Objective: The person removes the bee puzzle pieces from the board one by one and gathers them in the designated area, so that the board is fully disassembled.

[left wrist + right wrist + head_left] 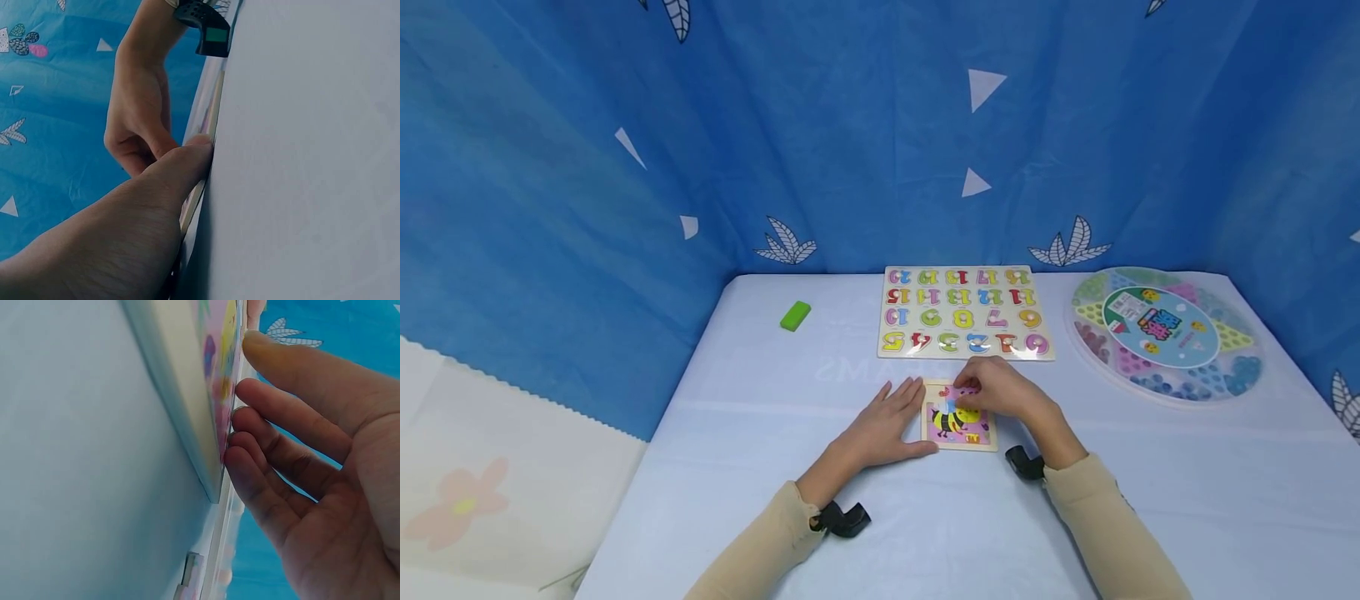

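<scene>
bee puzzle point(958, 418) flat on white table point(940, 525) | left hand point(883, 425) spread, gripping nothing, at its left edge | right hand point(1000, 390) bent over it, fingertips touching; can't tell if pinching a piece | number board point(947, 317) just beyond, bead case point(1163, 327) off right

"What stood behind the table point(730, 475)?"

"A blue fabric backdrop point(850, 133), softly creased, filled the background. It was printed with pale triangles point(983, 87) and, just above the table's far edge, 2 outlined leaf sprigs point(786, 240)."

"And the table itself?"

"White cloth covered it, with a faint, brighter band of light running across."

"What was on the left?"

"A cream, scallop-edged fabric panel point(550, 433), showing 1 faded orange-pink flower point(493, 504) with a yellow centre."
</scene>
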Tool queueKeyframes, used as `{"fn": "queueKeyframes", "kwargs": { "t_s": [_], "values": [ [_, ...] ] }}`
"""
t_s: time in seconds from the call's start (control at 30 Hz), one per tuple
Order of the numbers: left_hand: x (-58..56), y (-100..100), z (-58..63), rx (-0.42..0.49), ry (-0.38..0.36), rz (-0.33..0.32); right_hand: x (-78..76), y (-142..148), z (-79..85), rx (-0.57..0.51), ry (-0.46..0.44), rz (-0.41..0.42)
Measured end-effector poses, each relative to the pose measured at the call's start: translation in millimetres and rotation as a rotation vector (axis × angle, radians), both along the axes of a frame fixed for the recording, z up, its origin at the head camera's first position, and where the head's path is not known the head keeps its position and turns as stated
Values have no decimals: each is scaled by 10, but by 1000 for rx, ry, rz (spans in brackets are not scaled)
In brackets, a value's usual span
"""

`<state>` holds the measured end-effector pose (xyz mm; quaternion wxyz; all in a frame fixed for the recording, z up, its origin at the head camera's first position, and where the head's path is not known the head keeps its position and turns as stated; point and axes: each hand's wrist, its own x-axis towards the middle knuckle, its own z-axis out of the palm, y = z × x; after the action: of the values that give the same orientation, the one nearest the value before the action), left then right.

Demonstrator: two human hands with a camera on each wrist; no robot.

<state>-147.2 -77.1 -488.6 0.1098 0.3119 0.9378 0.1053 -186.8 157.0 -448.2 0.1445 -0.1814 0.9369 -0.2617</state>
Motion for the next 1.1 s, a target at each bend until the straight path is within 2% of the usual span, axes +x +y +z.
{"fn": "queueKeyframes", "kwargs": {
  "t_s": [0.23, 0.7, 0.93, 1.1],
  "values": [
    [13, 7, 21, 2, -9, 8, 11, -19, -5, 25, 24, 10],
    [4, 1, -1, 2, 3, -3, -2, -38, 0, 19, 2, -9],
    [1, 7, 20, 0, 11, -5, -54, -13, -39, -39, -41, -44],
    [6, 5, 26, -5, 8, -4, -63, -3, -48, -54, -48, -28]
  ]
}}
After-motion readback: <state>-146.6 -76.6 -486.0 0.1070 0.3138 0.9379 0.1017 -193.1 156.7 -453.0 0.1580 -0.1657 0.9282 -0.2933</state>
